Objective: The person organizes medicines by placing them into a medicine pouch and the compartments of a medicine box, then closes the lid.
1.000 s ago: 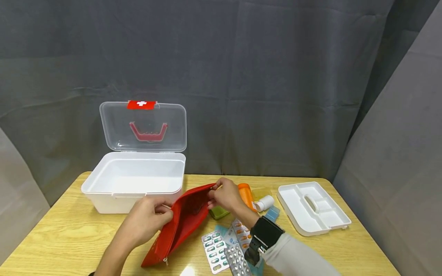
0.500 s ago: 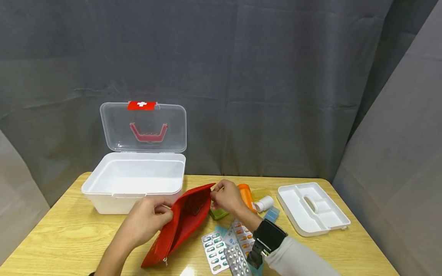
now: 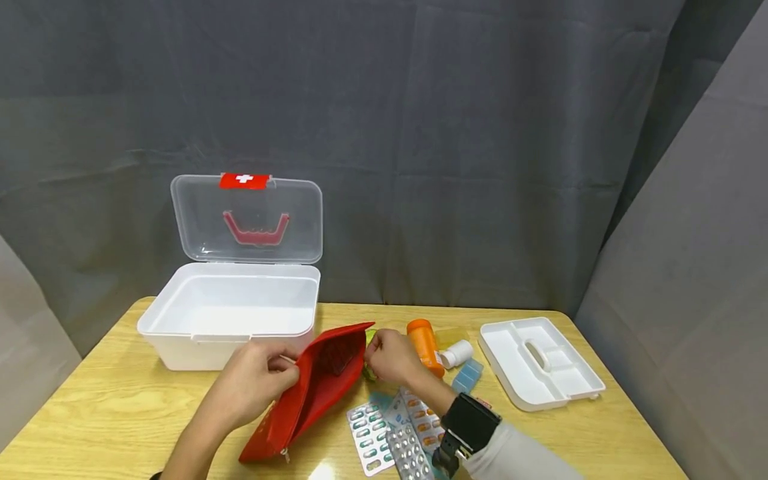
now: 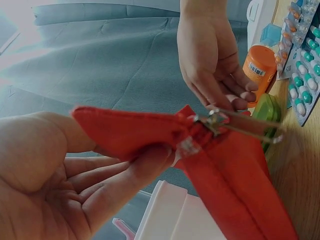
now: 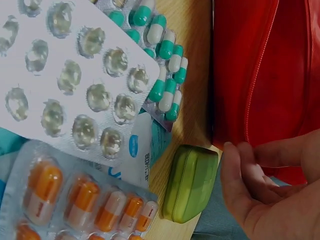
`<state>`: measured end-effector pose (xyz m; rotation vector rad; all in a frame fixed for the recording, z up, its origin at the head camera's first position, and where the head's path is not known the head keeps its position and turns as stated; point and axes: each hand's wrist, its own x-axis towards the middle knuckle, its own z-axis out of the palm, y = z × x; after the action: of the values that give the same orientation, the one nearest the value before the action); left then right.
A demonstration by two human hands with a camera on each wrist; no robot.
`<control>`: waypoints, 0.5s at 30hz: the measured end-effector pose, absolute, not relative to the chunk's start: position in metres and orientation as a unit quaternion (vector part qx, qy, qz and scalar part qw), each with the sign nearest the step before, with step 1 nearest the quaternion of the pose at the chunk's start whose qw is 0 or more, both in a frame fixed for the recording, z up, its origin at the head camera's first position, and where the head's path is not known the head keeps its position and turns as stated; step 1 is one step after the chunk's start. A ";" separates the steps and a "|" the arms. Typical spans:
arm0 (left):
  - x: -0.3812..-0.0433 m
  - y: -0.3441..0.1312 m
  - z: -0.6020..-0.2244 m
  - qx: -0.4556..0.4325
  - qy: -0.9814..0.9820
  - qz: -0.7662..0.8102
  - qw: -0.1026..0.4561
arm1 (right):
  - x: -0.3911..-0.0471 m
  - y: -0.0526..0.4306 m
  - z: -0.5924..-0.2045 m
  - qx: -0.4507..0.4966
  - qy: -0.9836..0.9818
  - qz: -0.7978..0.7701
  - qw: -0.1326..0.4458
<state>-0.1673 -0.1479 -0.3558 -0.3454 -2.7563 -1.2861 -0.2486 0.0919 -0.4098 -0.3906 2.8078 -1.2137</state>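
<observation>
A red zippered pouch stands with its mouth spread apart on the table. My left hand pinches its left edge between thumb and fingers, as the left wrist view also shows with the pouch's red fabric. My right hand is beside the pouch's right edge, its fingers loosely bent and holding nothing. Close to those fingers lies a small green case, partly covered by the hand in the head view. Blister packs of green-white capsules, orange capsules and clear capsules lie nearer me.
Behind the left hand stands a white box with its clear lid raised. An orange bottle, a white bottle and a blue pill organiser lie right of the hand. Farther right is a white divided tray.
My right hand has let go of the pouch's right edge and moved slightly down and toward the green case. My left hand keeps its pinch on the pouch.
</observation>
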 end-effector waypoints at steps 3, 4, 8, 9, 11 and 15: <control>-0.167 -0.148 -0.355 -0.113 -0.901 -0.417 0.042 | -0.244 0.093 -0.409 -0.149 0.923 -0.353 0.033; -0.167 -0.148 -0.356 -0.114 -0.901 -0.416 0.043 | -0.243 0.093 -0.409 -0.155 0.925 -0.346 0.037; -0.168 -0.148 -0.356 -0.113 -0.903 -0.412 0.046 | -0.237 0.092 -0.411 -0.173 0.924 -0.336 0.066; -0.168 -0.148 -0.356 -0.113 -0.903 -0.412 0.045 | -0.235 0.092 -0.412 -0.180 0.923 -0.332 0.071; -0.168 -0.149 -0.356 -0.112 -0.903 -0.413 0.044 | -0.232 0.091 -0.413 -0.193 0.921 -0.327 0.083; -0.168 -0.149 -0.357 -0.111 -0.900 -0.419 0.038 | -0.227 0.090 -0.416 -0.209 0.925 -0.302 0.101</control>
<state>-0.1678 -0.1494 -0.3566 -0.3417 -2.7610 -1.2853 -0.2266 0.0900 -0.4159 -0.6165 2.7316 -0.8937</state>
